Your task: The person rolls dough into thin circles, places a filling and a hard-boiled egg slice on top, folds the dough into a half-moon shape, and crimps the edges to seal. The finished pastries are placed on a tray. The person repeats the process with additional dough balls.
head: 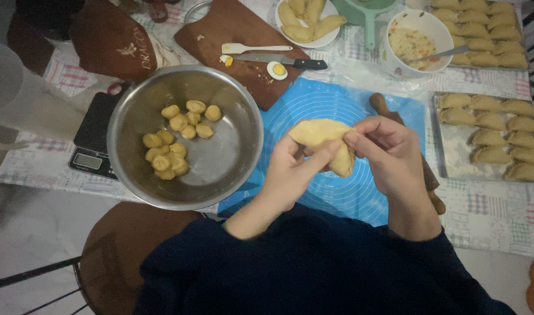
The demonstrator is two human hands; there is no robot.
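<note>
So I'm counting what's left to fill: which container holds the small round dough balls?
The large steel bowl left of the blue mat; its yellow dough balls are unshaped, unlike the folded pastries on the trays and plate.

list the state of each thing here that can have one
dough piece: folded, pinched between both hands
left hand: gripping dough
right hand: gripping dough
steel bowl: holds dough balls
knife: lying flat on board
egg half: cut side up
rolling pin: lying idle
tray: partly filled with pastries
</note>
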